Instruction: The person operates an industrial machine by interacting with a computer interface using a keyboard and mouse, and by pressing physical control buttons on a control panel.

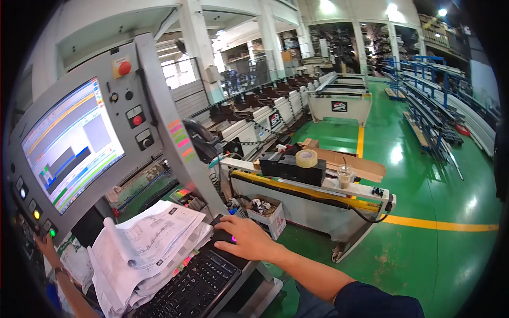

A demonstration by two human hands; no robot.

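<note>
My right hand (pixel 244 239) rests over a black computer mouse (pixel 217 233), with a small purple light glowing by the thumb. The mouse sits on a shelf beside a black keyboard (pixel 192 286). A thick pile of printed drawings (pixel 154 238), its top sheets curled, covers part of the keyboard. At the far left, my left hand (pixel 45 249) is at the lower edge of the control panel (pixel 119 87), close to a lit green button (pixel 52 233); its fingers look extended, partly in shadow. The panel's screen (pixel 74 143) shows coloured bars and windows.
Beyond the shelf, a white machine beam (pixel 302 206) carries a tape roll (pixel 306 158), a black box (pixel 281 167) and a plastic drink cup (pixel 344 176). A carton (pixel 266 214) stands on the green floor (pixel 403 254). Blue racks (pixel 424 100) with long profiles are at right.
</note>
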